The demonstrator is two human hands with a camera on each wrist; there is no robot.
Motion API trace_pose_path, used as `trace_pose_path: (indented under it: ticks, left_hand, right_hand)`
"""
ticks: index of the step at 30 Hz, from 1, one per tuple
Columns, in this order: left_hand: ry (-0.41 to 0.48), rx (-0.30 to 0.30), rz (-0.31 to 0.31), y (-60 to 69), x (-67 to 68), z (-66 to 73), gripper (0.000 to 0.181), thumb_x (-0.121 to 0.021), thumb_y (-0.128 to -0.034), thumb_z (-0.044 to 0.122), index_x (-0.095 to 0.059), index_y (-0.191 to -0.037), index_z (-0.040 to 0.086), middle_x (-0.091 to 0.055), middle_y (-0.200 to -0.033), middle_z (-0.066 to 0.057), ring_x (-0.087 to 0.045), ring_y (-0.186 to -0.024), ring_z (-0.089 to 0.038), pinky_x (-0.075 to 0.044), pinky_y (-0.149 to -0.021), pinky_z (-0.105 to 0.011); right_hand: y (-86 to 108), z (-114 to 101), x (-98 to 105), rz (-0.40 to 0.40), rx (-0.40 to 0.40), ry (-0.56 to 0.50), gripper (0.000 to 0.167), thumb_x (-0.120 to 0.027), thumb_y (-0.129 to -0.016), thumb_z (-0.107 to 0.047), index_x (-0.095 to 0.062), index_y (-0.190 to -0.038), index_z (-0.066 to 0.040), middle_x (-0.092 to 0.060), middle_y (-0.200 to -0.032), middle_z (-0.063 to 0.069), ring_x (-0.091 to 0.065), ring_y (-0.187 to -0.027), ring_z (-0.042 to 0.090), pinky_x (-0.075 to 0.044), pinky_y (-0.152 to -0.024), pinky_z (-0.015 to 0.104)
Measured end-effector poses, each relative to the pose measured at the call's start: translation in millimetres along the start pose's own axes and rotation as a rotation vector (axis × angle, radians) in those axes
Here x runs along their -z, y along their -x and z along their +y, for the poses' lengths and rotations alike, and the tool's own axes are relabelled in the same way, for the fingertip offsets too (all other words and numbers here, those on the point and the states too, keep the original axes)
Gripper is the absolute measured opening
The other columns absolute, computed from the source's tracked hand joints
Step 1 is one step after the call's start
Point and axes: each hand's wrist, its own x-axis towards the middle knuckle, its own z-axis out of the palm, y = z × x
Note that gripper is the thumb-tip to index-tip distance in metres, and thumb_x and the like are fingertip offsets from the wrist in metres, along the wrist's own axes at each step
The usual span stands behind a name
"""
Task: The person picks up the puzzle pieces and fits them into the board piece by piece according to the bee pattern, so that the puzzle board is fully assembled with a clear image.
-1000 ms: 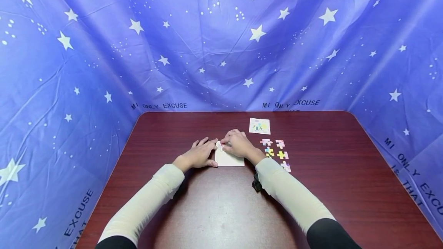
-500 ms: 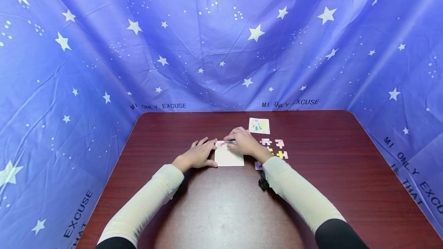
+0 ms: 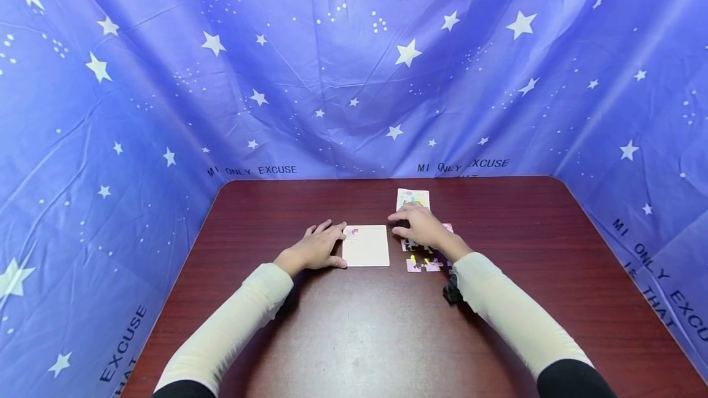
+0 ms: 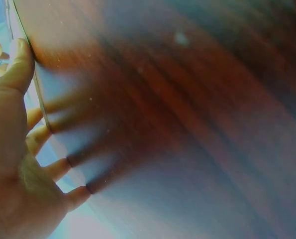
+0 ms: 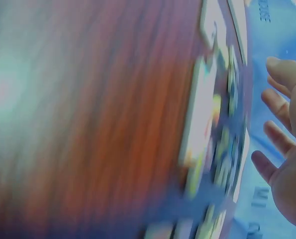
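Observation:
A pale square puzzle board [image 3: 367, 250] lies mid-table, with a pink-printed puzzle piece [image 3: 353, 233] in its upper left corner. Along the board's left edge rests my left hand [image 3: 315, 248], fingers and thumb spread and touching the edge; in the left wrist view the same hand [image 4: 11, 149] has extended fingers. Over the loose jigsaw pieces [image 3: 430, 265] to the right hovers my right hand [image 3: 421, 226], which covers some of them. The right wrist view shows that hand [image 5: 292, 144] with loosely bent fingers and nothing held, above the blurred pieces [image 5: 200, 109].
Behind the loose pieces lies a picture card [image 3: 412, 196], partly covered by the right hand. The dark red wooden table [image 3: 343, 330] has rounded far corners. A blue star-printed curtain [image 3: 332, 66] surrounds its back and sides.
My right hand has left the board's upper left corner, where the pink piece now shows uncovered, and moved right over the loose pieces. My left hand stays at the board's edge.

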Motion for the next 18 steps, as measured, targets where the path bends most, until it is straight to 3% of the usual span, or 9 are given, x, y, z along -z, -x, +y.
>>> trace_pose_path:
  ticks: [9,18]
  left_hand:
    - [0.004,-0.005,0.005,0.8,0.6,-0.5,0.073,-0.072,-0.0857,0.059,-0.054,-0.140,0.014,-0.029,-0.169,-0.004,-0.024,-0.155,-0.041,-0.025,-0.118,-0.067]
    - [0.009,0.004,-0.002,2.0,2.9,2.5,0.073,-0.072,-0.0862,0.058,-0.054,-0.141,0.013,-0.028,-0.169,-0.004,-0.023,-0.156,-0.041,-0.023,-0.118,-0.067]
  right_hand:
    - [29.3,26,16,0.032,-0.102,-0.034,0.035,-0.075,-0.091,-0.024,-0.074,-0.124,-0.011,-0.071,-0.119,0.011,-0.053,-0.126,0.040,-0.040,-0.100,0.060]
    - [47.4,44,23,-0.002,-0.161,-0.004,0.035,-0.072,-0.093,-0.021,-0.072,-0.127,-0.011,-0.067,-0.124,0.015,-0.049,-0.129,0.043,-0.040,-0.096,0.061]
